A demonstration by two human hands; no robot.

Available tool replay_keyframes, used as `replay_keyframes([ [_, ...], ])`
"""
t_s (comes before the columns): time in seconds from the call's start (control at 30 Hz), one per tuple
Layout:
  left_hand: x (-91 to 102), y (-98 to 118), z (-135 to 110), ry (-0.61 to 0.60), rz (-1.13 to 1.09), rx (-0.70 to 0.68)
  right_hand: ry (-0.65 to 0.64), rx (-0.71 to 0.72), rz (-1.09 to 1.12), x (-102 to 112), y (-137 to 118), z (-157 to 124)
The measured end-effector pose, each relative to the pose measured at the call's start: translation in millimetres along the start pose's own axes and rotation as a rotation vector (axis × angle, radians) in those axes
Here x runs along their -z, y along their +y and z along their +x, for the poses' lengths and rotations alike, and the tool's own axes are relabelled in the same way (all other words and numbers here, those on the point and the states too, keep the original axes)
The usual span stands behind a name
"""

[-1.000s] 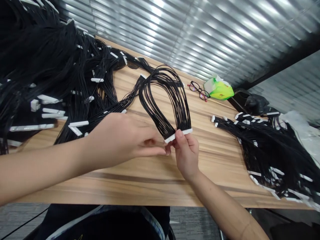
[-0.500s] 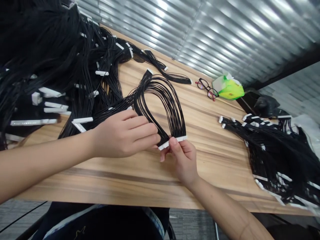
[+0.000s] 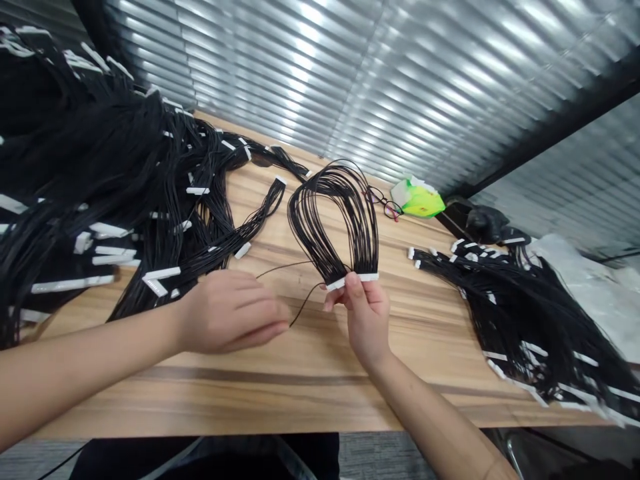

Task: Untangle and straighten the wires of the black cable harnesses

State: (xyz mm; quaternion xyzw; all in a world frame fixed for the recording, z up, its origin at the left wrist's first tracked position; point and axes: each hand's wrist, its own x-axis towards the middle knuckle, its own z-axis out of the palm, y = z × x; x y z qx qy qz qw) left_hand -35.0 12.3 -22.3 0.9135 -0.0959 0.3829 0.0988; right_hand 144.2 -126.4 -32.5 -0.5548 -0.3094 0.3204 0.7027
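My right hand (image 3: 369, 320) pinches a black wire harness (image 3: 337, 180) by its two white end connectors (image 3: 369, 277), thumb on top. The harness's many thin wires stand up in a loop above the hand. My left hand (image 3: 237, 312) is to the left of it, fingers curled and slightly blurred. A single black wire (image 3: 305, 305) runs from the left fingertips toward the near connector. Another thin stretch of wire passes from behind the left hand toward the loop. The left palm is hidden.
A big heap of black wire harnesses (image 3: 100, 133) with white connectors covers the left side. Another pile of harnesses (image 3: 520, 313) lies at the right. Glasses (image 3: 384, 202) and a green-and-white packet (image 3: 419, 198) sit near the corrugated metal wall (image 3: 250, 73). Clear plastic (image 3: 590, 287) is far right.
My left hand has moved left, away from the connectors, drawing a single wire out. The harness loop now stands apart from the heap's wires. The right hand keeps its pinch; the view has shifted.
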Motion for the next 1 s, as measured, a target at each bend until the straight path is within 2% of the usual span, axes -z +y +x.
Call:
replay_keyframes([
  [0.07,2.1,-4,1,0.030,0.043,0.064,-0.031,-0.008,0.019,-3,-1,-4],
  [0.27,2.4,-10,-8,0.019,0.143,0.021,-0.097,-0.074,0.004,-11,-1,-19],
  [0.4,3.7,-11,-9,0.002,0.086,0.084,-0.122,-0.086,0.004,-14,-2,-24],
  [0.57,7.9,-10,-1,0.061,0.222,-0.080,-0.114,-0.110,-0.001,-16,-5,-25],
  [0.73,6.6,-6,-1,0.037,0.235,-0.044,-0.118,-0.105,0.003,-17,-6,-26],
  [0.87,6.5,-6,0,0.044,0.263,-0.113,-0.111,-0.086,-0.042,-16,-7,-25],
  [1.0,10.6,-4,16,-0.010,0.303,-0.147,-0.123,-0.067,-0.078,-14,-5,-26],
])
